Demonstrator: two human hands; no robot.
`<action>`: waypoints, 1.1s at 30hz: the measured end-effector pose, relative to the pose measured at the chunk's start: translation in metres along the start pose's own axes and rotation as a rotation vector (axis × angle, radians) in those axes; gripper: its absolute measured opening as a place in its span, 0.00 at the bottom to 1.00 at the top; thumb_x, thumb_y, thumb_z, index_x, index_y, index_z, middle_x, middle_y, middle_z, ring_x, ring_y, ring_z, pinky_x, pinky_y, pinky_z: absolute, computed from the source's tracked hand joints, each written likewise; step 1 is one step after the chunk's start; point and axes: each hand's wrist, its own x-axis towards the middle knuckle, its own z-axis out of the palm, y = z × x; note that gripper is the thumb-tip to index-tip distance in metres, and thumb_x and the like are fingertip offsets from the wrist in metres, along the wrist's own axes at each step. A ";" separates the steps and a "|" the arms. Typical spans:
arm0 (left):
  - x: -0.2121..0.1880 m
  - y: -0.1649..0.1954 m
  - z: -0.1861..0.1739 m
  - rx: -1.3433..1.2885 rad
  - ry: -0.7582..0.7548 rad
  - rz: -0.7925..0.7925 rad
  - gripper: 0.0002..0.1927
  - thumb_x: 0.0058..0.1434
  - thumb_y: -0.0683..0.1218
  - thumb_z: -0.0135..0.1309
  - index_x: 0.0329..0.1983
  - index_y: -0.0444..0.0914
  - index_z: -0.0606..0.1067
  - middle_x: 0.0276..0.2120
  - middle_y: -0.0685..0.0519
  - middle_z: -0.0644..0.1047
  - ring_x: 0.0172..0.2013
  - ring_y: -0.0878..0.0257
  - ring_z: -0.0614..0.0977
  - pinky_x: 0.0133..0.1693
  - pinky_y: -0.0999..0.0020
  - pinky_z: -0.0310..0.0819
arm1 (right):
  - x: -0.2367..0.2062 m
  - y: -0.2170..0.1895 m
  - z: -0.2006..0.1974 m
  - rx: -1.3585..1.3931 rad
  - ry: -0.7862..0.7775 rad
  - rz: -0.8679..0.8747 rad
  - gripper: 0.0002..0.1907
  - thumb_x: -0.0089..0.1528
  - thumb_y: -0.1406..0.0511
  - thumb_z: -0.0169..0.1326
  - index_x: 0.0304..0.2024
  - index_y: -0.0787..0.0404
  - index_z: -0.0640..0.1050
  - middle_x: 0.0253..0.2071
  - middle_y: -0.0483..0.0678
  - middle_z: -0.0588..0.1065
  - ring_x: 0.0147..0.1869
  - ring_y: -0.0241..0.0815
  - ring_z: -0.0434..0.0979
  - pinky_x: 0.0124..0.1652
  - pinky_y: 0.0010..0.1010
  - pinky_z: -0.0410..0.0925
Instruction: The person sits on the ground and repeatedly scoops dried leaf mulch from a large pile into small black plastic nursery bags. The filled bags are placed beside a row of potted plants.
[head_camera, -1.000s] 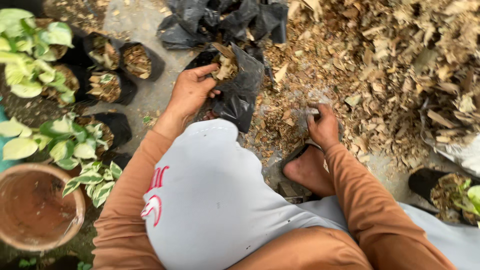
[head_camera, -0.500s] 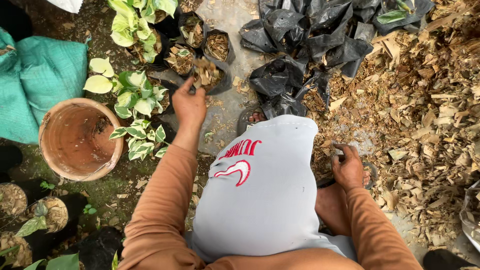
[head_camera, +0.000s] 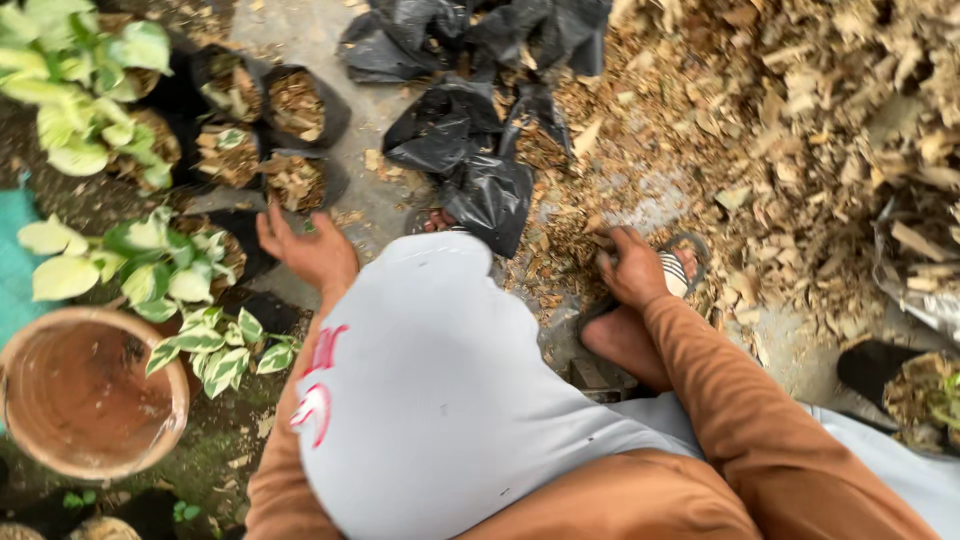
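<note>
Near the person's knee, the right hand (head_camera: 632, 266) is pressing curled fingers into loose dry leaf chips (head_camera: 800, 110), though whether it is gripping any I cannot tell. The left hand (head_camera: 308, 250) is hovering open and empty beside filled black grow bags (head_camera: 296, 180). Beyond, empty black bags (head_camera: 480, 190) are lying unfilled, so filling looks partly done.

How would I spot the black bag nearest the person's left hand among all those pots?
Start at the big terracotta pot at lower left, then go up past the variegated plants to the open left hand. Just above its fingertips sits a small black grow bag. Unlike its leafy neighbours, it holds only dry brown chips, no plant.
</note>
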 end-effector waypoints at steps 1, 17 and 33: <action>-0.003 0.015 -0.010 -0.190 -0.105 -0.203 0.28 0.64 0.41 0.56 0.69 0.37 0.67 0.70 0.43 0.60 0.38 0.53 0.82 0.37 0.68 0.78 | 0.002 -0.004 0.000 0.004 -0.006 0.015 0.19 0.61 0.66 0.57 0.56 0.58 0.77 0.51 0.56 0.76 0.52 0.60 0.78 0.52 0.45 0.72; 0.061 0.212 0.005 -0.663 -0.766 0.932 0.14 0.64 0.42 0.63 0.53 0.36 0.78 0.48 0.49 0.79 0.49 0.51 0.80 0.50 0.58 0.77 | 0.120 -0.037 -0.023 -0.052 0.159 -0.050 0.11 0.68 0.65 0.56 0.52 0.59 0.82 0.62 0.58 0.75 0.66 0.56 0.74 0.67 0.47 0.64; 0.007 0.257 0.047 -0.406 -1.151 0.976 0.11 0.64 0.48 0.56 0.34 0.39 0.85 0.43 0.51 0.81 0.57 0.48 0.73 0.61 0.46 0.61 | 0.066 -0.051 -0.089 -0.052 0.101 -0.251 0.09 0.60 0.64 0.67 0.37 0.60 0.80 0.37 0.51 0.78 0.37 0.54 0.80 0.37 0.43 0.73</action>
